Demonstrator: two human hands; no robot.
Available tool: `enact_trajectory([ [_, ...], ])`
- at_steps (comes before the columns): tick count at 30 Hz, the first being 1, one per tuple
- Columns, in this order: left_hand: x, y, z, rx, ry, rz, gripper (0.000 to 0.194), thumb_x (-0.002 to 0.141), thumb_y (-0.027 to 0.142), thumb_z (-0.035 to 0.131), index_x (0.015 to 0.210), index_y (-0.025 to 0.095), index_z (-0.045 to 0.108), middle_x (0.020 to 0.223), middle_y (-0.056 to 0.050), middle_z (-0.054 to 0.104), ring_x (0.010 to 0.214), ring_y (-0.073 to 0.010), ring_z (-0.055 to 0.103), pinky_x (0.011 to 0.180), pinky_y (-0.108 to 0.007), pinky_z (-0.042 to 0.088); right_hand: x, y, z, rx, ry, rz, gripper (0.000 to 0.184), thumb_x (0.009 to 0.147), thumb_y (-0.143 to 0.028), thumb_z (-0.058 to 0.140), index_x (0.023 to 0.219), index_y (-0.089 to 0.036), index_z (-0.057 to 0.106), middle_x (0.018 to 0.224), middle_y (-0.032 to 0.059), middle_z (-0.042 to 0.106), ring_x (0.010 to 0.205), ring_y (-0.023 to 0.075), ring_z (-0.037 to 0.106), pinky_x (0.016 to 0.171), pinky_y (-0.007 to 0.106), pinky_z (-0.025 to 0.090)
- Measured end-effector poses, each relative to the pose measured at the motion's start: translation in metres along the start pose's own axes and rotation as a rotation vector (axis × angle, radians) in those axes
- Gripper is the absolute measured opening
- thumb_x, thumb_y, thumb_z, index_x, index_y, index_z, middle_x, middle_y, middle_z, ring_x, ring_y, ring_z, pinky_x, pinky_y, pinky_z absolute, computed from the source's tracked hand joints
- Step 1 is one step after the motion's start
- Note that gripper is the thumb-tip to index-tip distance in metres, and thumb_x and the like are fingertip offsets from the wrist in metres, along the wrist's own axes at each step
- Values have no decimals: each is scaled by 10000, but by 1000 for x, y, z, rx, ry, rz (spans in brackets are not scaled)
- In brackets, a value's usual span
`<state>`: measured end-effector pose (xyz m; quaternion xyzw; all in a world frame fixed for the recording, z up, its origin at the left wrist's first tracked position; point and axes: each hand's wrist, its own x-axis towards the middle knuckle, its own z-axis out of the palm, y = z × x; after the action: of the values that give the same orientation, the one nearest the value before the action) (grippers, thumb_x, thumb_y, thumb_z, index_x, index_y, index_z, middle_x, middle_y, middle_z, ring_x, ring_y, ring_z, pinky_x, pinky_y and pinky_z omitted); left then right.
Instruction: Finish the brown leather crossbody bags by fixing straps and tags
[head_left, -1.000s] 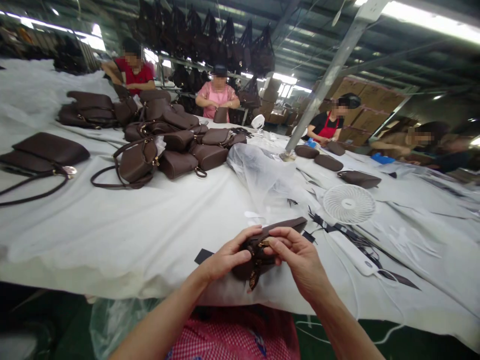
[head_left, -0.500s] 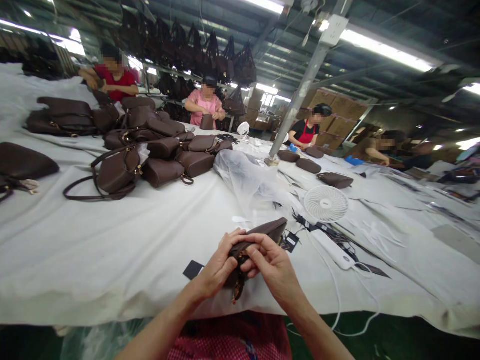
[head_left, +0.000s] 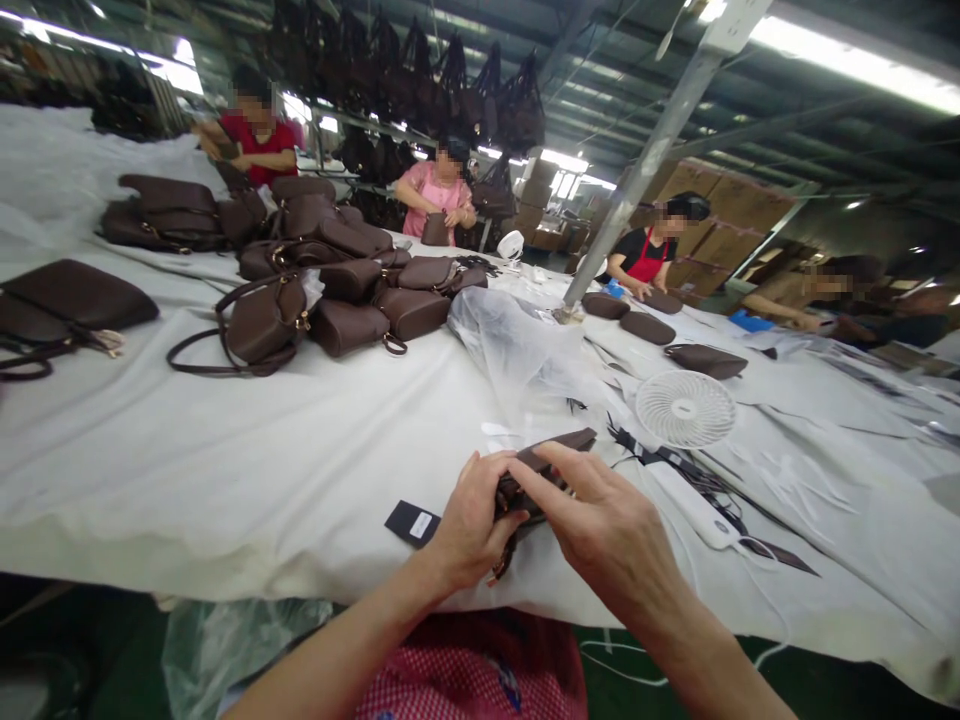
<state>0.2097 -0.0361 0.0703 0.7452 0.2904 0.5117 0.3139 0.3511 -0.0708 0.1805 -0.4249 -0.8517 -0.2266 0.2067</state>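
Observation:
A small dark brown leather bag (head_left: 576, 440) is tilted at the front of the white-covered table. My left hand (head_left: 474, 522) grips its near end, thumb on the close side and fingers over the far side. Over the bag's upper edge lies my right hand (head_left: 611, 515), fingers stretched and apart, touching it; the thumb is hidden. Some strap or metal trim dangles under my left thumb, too blurred to make out. A black tag (head_left: 411, 523) with a white label sits left of my left hand.
Brown handbags (head_left: 349, 290) are piled at left. Right of my hands are a white fan (head_left: 685, 410), a white power bank-like block (head_left: 694, 505) with cables, and black straps. Plastic film (head_left: 517, 340) and a metal post (head_left: 645, 160) stand ahead. Several co-workers sit across the table.
My right hand has gone from pinching at the bag's near end to lying stretched over its top edge. The view has shifted left, and the tag's white label now shows.

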Motion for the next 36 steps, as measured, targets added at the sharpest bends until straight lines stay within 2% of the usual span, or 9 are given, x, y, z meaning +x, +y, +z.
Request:
enact_trajectory([
  [5, 0, 1, -1, -30, 42, -41, 452, 846, 147, 530, 1281, 195, 416, 1303, -121, 522, 1232, -249, 477, 1124, -504, 293, 4, 4, 17, 3, -28, -250, 253, 948, -169, 445, 881, -149, 688, 733, 55, 640, 676, 149, 554, 643, 279, 462],
  [9, 0, -2, -3, -88, 61, -67, 453, 853, 182, 551, 1287, 193, 422, 1292, -124, 524, 1210, -250, 492, 1080, -459, 367, -17, 7, 40, 191, 45, -180, 280, 929, -122, 446, 1065, -201, 677, 971, 76, 701, 918, 183, 632, 830, 322, 529],
  [16, 5, -6, -4, -163, 85, -174, 458, 789, 260, 679, 1211, 213, 505, 1264, -98, 573, 1176, -254, 530, 1050, -416, 394, -43, 47, 41, 409, 111, 372, 565, 877, -241, 557, 1418, -254, 391, 1401, 128, 478, 1271, 267, 482, 1035, 474, 438],
  [19, 12, -9, -18, -217, -1, -192, 403, 822, 222, 616, 1211, 205, 516, 1256, -94, 590, 1164, -241, 545, 1044, -398, 397, -56, 74, 41, 427, -64, 591, 974, 769, -387, 690, 1516, -221, 87, 1559, 164, 193, 1416, 317, 243, 1103, 535, 317],
  [21, 18, -12, -33, -250, -122, -176, 384, 829, 225, 596, 1206, 203, 527, 1238, -88, 603, 1141, -238, 558, 1021, -387, 416, -64, 83, 45, 448, -168, 630, 1063, 720, -402, 724, 1516, -206, 47, 1571, 170, 145, 1435, 316, 178, 1130, 528, 258],
  [24, 26, -14, -54, -224, -238, -163, 407, 844, 239, 567, 1246, 209, 511, 1262, -84, 591, 1158, -241, 543, 1038, -395, 401, -66, 81, 49, 495, -191, 585, 804, 746, -352, 689, 1435, -192, 308, 1462, 153, 396, 1354, 289, 365, 1100, 466, 327],
  [27, 28, -13, -64, -187, -196, -205, 482, 845, 245, 557, 1316, 224, 460, 1306, -87, 565, 1196, -243, 520, 1083, -411, 354, -51, 74, 37, 503, -278, 540, 431, 781, -302, 645, 1189, -199, 548, 1167, 93, 639, 1085, 248, 594, 941, 382, 460],
  [32, 20, -16, -78, -314, -292, -336, 580, 801, 393, 646, 1337, 268, 462, 1364, -89, 531, 1249, -289, 488, 1086, -439, 355, -18, 59, 7, 314, -586, 266, 449, 714, -261, 705, 1144, -222, 579, 1023, 70, 699, 918, 250, 650, 768, 315, 476],
  [36, 14, -46, -115, -451, -349, -412, 772, 691, 524, 729, 1370, 308, 430, 1401, -86, 504, 1290, -329, 454, 1081, -478, 361, -7, 60, -7, 200, -640, 117, 231, 725, -243, 670, 948, -201, 622, 891, 58, 717, 797, 223, 665, 653, 271, 471],
])
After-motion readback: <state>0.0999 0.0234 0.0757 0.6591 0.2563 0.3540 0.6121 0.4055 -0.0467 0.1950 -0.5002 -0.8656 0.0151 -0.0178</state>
